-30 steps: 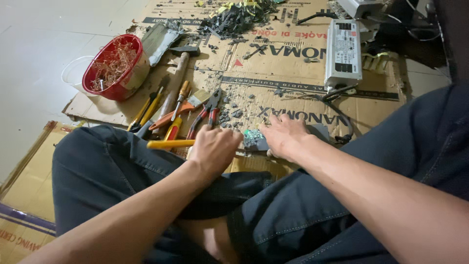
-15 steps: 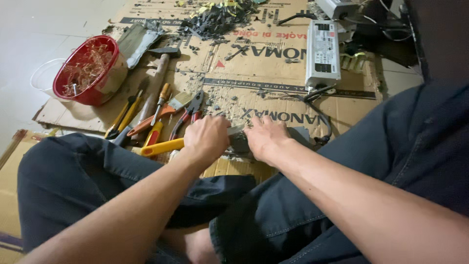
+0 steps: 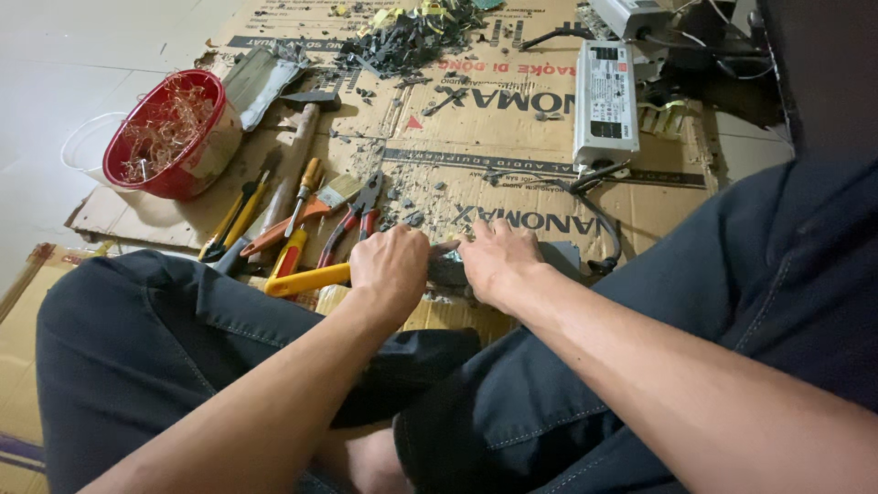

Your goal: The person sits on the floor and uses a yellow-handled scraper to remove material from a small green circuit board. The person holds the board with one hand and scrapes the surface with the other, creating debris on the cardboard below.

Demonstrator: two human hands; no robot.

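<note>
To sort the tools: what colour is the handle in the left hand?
Yellow handle, clearest in the head view.

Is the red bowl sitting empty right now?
No, the red bowl at the cardboard's left edge is filled with a tangle of thin, reddish wire strands.

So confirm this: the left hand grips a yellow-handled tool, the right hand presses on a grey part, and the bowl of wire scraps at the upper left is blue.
Not quite. The head view shows the bowl is red, not blue. The rest holds: the left hand grips the yellow-handled tool, and the right hand presses on the grey part.
</note>
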